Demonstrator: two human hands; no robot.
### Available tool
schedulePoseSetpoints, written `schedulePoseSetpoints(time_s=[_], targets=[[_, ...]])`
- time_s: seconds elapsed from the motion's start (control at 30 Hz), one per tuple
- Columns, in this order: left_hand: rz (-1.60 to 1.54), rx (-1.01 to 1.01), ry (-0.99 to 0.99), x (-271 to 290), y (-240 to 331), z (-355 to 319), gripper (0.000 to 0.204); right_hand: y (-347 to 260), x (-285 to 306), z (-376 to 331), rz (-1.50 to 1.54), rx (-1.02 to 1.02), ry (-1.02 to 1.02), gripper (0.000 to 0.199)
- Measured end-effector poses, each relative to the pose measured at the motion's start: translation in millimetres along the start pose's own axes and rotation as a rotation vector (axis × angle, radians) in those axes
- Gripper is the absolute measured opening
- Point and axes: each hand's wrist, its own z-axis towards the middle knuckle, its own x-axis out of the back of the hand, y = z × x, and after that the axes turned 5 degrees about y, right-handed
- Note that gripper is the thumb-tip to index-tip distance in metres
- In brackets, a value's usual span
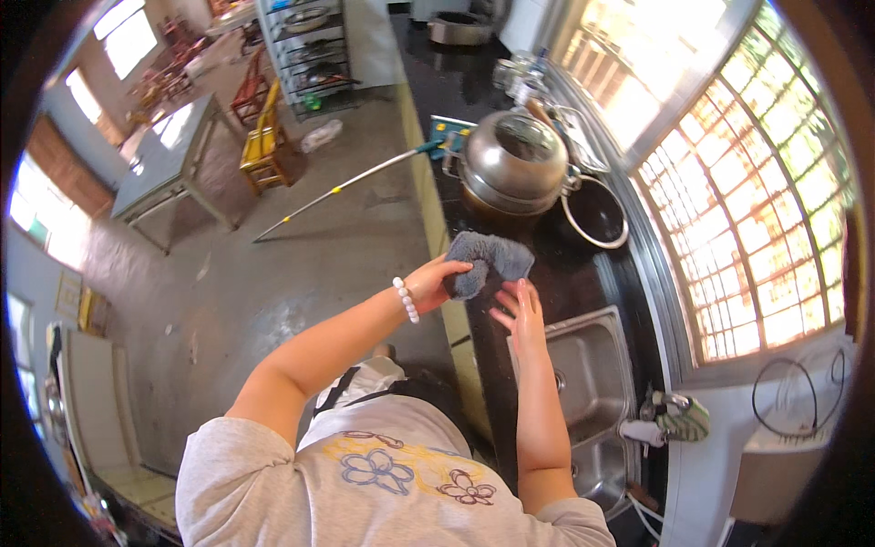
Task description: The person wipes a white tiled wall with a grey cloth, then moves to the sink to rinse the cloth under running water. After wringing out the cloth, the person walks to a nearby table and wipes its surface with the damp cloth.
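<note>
A fuzzy grey cloth (488,255) hangs folded over the dark countertop. My left hand (435,284), with a white bead bracelet at the wrist, is closed on the cloth's left end, thumb on top. Just below its right end is my right hand (523,314), fingers apart; whether the fingertips touch the cloth I cannot tell. Beyond the cloth stands a large steel pot (512,164) with a domed lid. A steel double-basin sink (592,374) lies beside my right forearm.
A long-handled cleaning tool (337,189) leans from the floor to the counter, its flat teal head by the pot. A round dark pan (594,211) rests near the barred window. Farther left are a grey table (173,146) and a yellow chair (264,146).
</note>
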Motion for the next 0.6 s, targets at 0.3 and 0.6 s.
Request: schedulePoseSetpoints(time_s=[0.3, 0.6], targets=[[0.281, -0.132, -0.047, 95, 80, -69, 0.058, -11, -153, 54, 0.07, 0.035, -0.27, 0.038], [0.057, -0.121, 0.086, 199, 198, -46, 0.053, -15, -308, 133, -0.255, 0.035, -0.519, 0.054]])
